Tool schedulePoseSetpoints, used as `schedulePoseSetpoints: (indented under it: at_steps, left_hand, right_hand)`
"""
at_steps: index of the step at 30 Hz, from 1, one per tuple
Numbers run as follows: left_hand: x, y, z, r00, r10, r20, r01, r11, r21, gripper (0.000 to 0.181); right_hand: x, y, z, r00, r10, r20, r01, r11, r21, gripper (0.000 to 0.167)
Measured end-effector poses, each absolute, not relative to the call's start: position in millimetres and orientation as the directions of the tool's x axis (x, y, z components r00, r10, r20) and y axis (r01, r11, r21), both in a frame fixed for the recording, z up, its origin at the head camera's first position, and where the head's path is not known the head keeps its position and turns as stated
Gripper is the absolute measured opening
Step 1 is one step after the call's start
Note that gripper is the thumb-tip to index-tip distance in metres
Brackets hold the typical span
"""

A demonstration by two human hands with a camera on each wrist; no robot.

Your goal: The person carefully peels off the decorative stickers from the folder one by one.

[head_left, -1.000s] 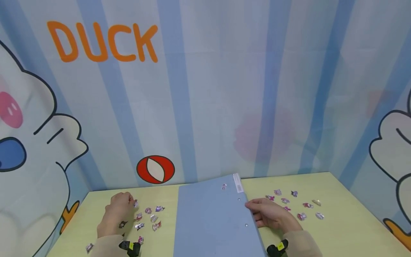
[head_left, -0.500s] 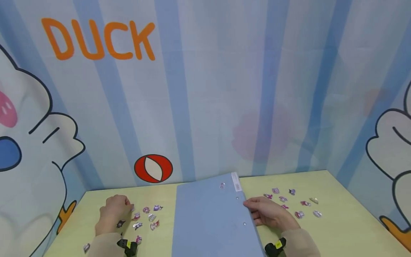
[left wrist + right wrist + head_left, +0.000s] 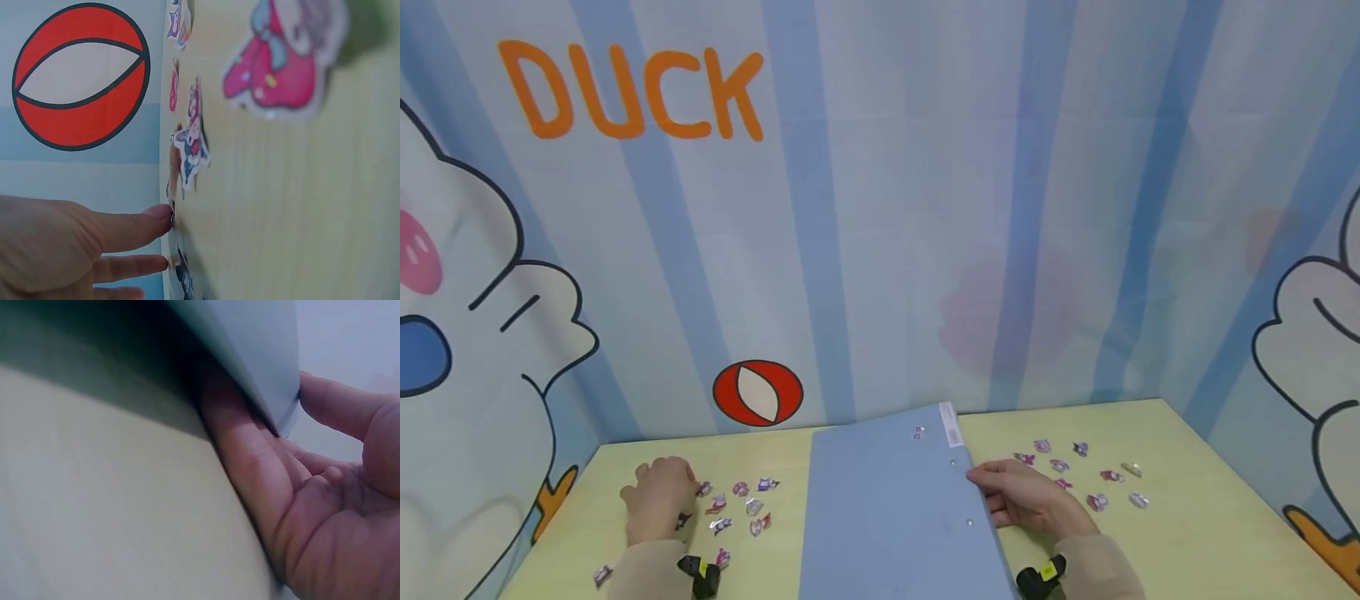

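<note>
A flat blue folder [image 3: 895, 508] with a white barcode label [image 3: 951, 425] lies in the middle of the table in the head view. My right hand [image 3: 1026, 496] grips its right edge, thumb on top and fingers underneath; the right wrist view shows that edge lifted off the table. At the left, my left hand [image 3: 661, 496] is low over the table, its fingers fairly straight. The thumb [image 3: 134, 228] is at the edge of a small sticker in the left wrist view; whether it touches is unclear. A small cartoon sticker [image 3: 703, 489] lies just right of that hand.
Several cartoon stickers, such as one [image 3: 760, 523] left of the folder and one [image 3: 1097, 502] right of it, are scattered on the pale wooden table [image 3: 1195, 542]. A printed curtain [image 3: 895, 208] stands behind the table.
My left hand has drawn slightly left and its fingers have loosened, leaving the sticker beside it in plainer sight. The right hand keeps its grip on the folder. The head view has shifted a little.
</note>
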State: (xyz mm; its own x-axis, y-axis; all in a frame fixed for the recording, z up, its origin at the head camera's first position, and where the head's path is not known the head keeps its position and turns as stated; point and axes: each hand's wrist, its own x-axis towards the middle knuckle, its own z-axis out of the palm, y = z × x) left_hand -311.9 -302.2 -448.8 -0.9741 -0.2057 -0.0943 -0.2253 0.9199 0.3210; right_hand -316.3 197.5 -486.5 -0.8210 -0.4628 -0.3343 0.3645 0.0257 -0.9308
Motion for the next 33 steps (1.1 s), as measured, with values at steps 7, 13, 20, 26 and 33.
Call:
schedulePoseSetpoints:
  at_steps: [7,13,20,26,33]
  left_hand:
    - [-310.1,-304.0,-445.7,-0.977,-0.203,-0.067,-0.214,0.927,0.309,0.005]
    - [-311.4,-298.5,-442.7,-0.976,-0.211,-0.045,-0.215,0.928,0.304,0.008]
    - [-312.7,-268.4,-434.0,-0.985,-0.174,0.021,-0.159,0.938,0.309,0.028]
    - [-322.1,-224.5,-428.9,-0.993,-0.098,0.061,-0.076,0.952,0.296,0.034]
    - [-335.4,-173.9,-421.4,-0.996,0.002,0.089,0.027,0.96,0.278,0.035]
  right_hand:
    - [-317.6,197.1,-485.2,-0.821,-0.467,-0.329,0.359,0.026,-0.933,0.044]
    - [-319.7,198.8,-485.2,-0.824,-0.467,-0.321,0.351,0.024,-0.936,0.043]
    - [-320.9,201.0,-484.7,-0.82,-0.472,-0.323,0.357,0.019,-0.934,0.043]
    - [-319.3,201.6,-484.7,-0.82,-0.47,-0.327,0.36,0.022,-0.933,0.044]
    - [-319.2,199.8,-486.7,-0.814,-0.48,-0.327,0.364,0.016,-0.931,0.041]
